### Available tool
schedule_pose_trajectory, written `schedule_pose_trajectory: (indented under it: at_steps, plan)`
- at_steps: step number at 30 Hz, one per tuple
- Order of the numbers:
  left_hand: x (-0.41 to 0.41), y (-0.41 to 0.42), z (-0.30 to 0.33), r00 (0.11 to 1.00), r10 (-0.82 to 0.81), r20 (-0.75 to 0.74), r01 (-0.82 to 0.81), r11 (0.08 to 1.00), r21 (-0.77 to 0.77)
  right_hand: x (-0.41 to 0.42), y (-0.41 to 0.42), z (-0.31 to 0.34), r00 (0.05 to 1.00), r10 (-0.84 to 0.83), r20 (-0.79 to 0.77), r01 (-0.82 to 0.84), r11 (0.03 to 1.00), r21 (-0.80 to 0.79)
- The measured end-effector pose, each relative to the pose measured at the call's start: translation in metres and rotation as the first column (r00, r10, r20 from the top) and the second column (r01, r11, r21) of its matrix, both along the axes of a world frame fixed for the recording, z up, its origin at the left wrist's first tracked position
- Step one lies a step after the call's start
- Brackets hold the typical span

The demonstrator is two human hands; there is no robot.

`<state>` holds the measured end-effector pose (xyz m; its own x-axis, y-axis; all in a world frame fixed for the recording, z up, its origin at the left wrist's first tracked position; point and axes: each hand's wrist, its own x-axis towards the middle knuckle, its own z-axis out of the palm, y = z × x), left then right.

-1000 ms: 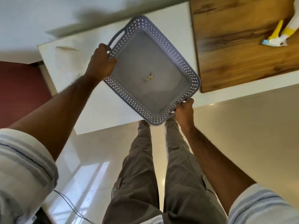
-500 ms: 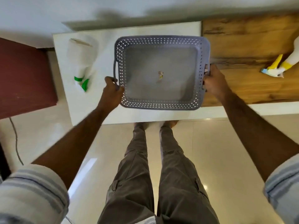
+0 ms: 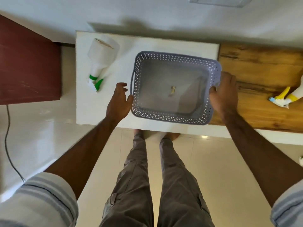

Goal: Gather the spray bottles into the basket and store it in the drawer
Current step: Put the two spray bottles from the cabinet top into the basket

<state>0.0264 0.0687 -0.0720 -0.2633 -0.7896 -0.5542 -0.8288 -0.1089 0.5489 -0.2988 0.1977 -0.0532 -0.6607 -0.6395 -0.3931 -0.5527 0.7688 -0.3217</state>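
A lavender perforated basket (image 3: 173,55) sits on the white counter (image 3: 157,43), holding only a small scrap. My right hand (image 3: 225,94) grips its right rim. My left hand (image 3: 118,102) is beside the basket's left handle, fingers spread and holding nothing. A white spray bottle with a green trigger (image 3: 101,58) lies on its side on the counter, left of the basket. A second white bottle with a yellow trigger (image 3: 289,96) lies on the wooden top at the far right, partly cut off by the frame edge.
The wooden top (image 3: 262,63) adjoins the white counter on the right. A dark red cabinet (image 3: 27,68) stands to the left. A black cable (image 3: 7,141) runs across the glossy tiled floor. My legs stand against the counter's front edge.
The basket has come down flat onto the counter, slightly further right. My left hand has let go of the left handle and spread; my right hand still grips the right rim.
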Motion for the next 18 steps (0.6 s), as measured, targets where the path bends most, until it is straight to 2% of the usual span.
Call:
schedule_pose_trajectory:
  at_steps: [1, 2, 5, 7, 10, 13, 16, 18]
  plan:
    - [0.005, -0.001, 0.003, 1.000, -0.013, 0.018, 0.015, 0.996, -0.085, 0.013, -0.010, 0.008, 0.991, 0.097, -0.093, -0.102, 0.994, -0.041]
    - [0.011, -0.003, 0.007, 0.999, -0.020, 0.050, 0.028, 0.986, -0.166, 0.029, -0.024, 0.015, 0.976, 0.189, -0.112, -0.198, 0.978, -0.069]
    - [0.030, -0.014, 0.015, 0.991, 0.040, 0.131, -0.001, 0.958, -0.287, 0.081, -0.077, 0.027, 0.889, 0.457, 0.041, -0.450, 0.886, -0.109]
    - [0.050, -0.024, 0.013, 0.981, 0.111, 0.157, -0.060, 0.954, -0.294, 0.121, -0.115, 0.027, 0.786, 0.608, 0.112, -0.589, 0.791, -0.162]
    - [0.081, -0.036, 0.002, 0.966, 0.191, 0.172, -0.150, 0.962, -0.228, 0.180, -0.168, 0.018, 0.623, 0.780, 0.064, -0.749, 0.618, -0.240]
    - [0.114, -0.044, -0.015, 0.958, 0.155, 0.242, -0.129, 0.984, -0.121, 0.232, -0.214, 0.003, 0.471, 0.875, -0.112, -0.880, 0.455, -0.137]
    - [0.142, -0.045, -0.034, 0.923, -0.059, 0.379, 0.069, 0.998, -0.012, 0.267, -0.249, -0.015, 0.235, 0.940, -0.246, -0.967, 0.251, 0.034]
    - [0.155, -0.044, -0.046, 0.897, -0.177, 0.404, 0.181, 0.983, 0.030, 0.280, -0.267, -0.026, 0.065, 0.963, -0.262, -0.978, 0.114, 0.176]
